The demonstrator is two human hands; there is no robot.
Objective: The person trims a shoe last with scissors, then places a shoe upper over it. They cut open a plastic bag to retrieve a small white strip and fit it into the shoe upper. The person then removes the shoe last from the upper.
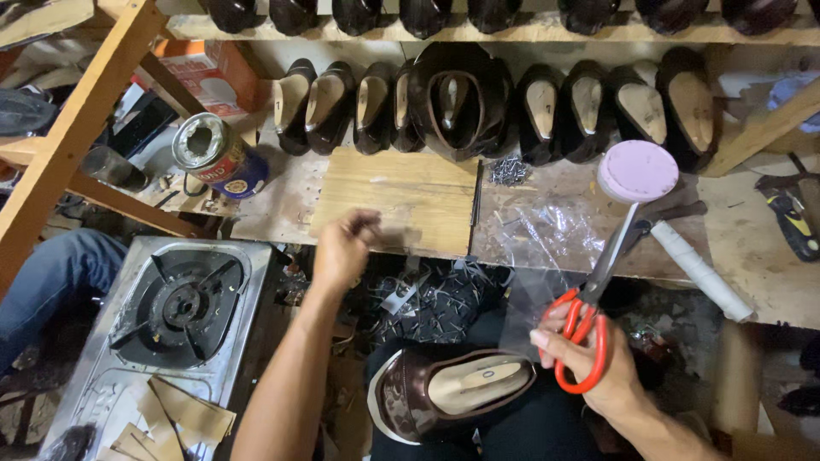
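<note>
The scissors [598, 299] have red loop handles and long steel blades, shut and pointing far and right toward a pink round disc [637, 171] on the bench [752, 256]. The right hand [589, 358] grips them near the right, fingers curled through the loops. Just left of it, in the person's lap, lies a dark brown glossy shoe [444, 393] on a pale last, sole side up. The left hand [346, 248] hovers at the near edge of a pale wooden board [410, 196], fingers curled loosely together; whether it pinches anything I cannot tell. A heap of small nails [508, 171] lies beside the board. Along the far side stands a row of dark shoes [478, 102]. At the left sit a tin can [218, 154] and a gas stove [171, 316]
</note>
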